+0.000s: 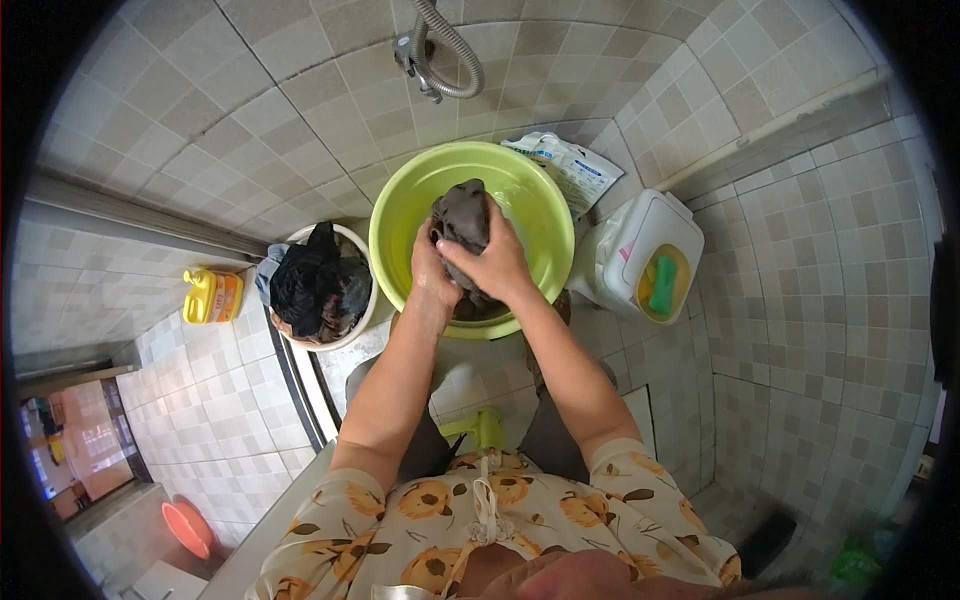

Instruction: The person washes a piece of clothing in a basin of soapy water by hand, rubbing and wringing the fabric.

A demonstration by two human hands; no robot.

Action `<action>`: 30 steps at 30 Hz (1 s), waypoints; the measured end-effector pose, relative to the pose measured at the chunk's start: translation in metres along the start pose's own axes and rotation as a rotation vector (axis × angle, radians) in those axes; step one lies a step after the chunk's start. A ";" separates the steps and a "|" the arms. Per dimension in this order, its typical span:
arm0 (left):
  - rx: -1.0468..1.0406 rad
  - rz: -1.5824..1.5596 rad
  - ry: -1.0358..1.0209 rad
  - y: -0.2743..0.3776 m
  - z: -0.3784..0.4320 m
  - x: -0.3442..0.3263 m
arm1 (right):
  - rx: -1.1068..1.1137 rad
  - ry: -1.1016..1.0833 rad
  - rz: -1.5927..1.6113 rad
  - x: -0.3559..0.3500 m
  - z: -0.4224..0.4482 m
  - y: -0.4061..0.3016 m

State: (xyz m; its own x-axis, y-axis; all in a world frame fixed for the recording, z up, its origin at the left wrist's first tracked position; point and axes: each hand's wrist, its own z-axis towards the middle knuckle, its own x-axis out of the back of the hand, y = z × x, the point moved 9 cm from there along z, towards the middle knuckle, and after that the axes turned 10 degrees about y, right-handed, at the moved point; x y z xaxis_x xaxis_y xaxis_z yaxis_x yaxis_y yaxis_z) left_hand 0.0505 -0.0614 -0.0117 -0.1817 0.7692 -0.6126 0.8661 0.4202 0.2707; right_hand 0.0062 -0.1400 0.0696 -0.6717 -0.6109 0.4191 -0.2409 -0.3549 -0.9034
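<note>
Both of my hands hold a bunched, wet-looking dark grey cloth point(463, 217) over a large lime-green plastic basin point(379, 217). My left hand point(435, 268) grips it from the left side and below. On the right, my right hand point(499, 255) presses around it, the thumb lying across its front. The cloth's lower part hangs into the near side of the basin. Some water glints inside the basin behind my hands. Left of the basin, a white tub point(369, 304) is heaped with dark and blue clothes point(304, 281).
A white lidded bin point(622, 247) stands at the right, with a green soap bar or sponge point(663, 285) in a dish on top. Behind the basin lies a printed plastic bag point(581, 172). A yellow jug point(214, 297) stands left. A metal shower hose point(457, 64) hangs on the tiled wall.
</note>
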 end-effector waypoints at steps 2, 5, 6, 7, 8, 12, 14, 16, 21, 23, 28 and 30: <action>-0.010 0.025 -0.057 -0.001 -0.017 -0.022 | -0.148 0.087 0.448 0.006 0.019 0.037; 0.006 0.125 -0.192 0.001 -0.026 -0.035 | -0.326 0.320 0.675 0.029 0.025 0.058; 0.034 0.162 -0.307 -0.007 -0.031 -0.044 | -0.357 0.378 0.681 0.037 0.025 0.061; 0.006 0.223 -0.325 -0.013 -0.033 -0.045 | -0.387 0.436 0.686 0.044 0.025 0.064; -0.064 0.346 -0.373 -0.018 -0.036 -0.048 | -0.460 0.469 0.730 0.047 0.022 0.069; -0.440 0.823 -0.560 -0.028 -0.046 -0.057 | -0.455 0.552 0.871 0.066 0.025 0.072; -0.497 0.858 -0.562 -0.019 -0.041 -0.050 | -0.568 0.591 1.049 0.073 0.028 0.069; -0.628 1.715 -0.278 -0.020 -0.024 -0.030 | -0.604 0.635 1.100 0.100 0.034 0.079; -0.523 1.901 -0.208 -0.008 -0.019 -0.022 | -0.569 0.692 1.089 0.140 0.035 0.095; -0.550 1.534 -0.288 0.003 -0.028 -0.033 | -0.567 0.701 1.088 0.155 0.034 0.104; -0.126 0.317 -0.217 0.013 -0.044 -0.040 | -0.518 0.526 0.923 0.147 0.034 0.084; -0.032 0.095 -0.235 0.011 -0.025 -0.034 | -0.426 0.330 0.693 0.118 0.033 0.067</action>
State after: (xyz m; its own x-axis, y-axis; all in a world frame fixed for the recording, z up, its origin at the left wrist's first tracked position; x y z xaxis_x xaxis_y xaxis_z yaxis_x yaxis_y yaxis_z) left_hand 0.0548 -0.0709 0.0310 0.0165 0.6743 -0.7383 0.8585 0.3689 0.3561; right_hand -0.0662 -0.2591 0.0613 -0.9162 -0.3319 -0.2246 0.0994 0.3547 -0.9297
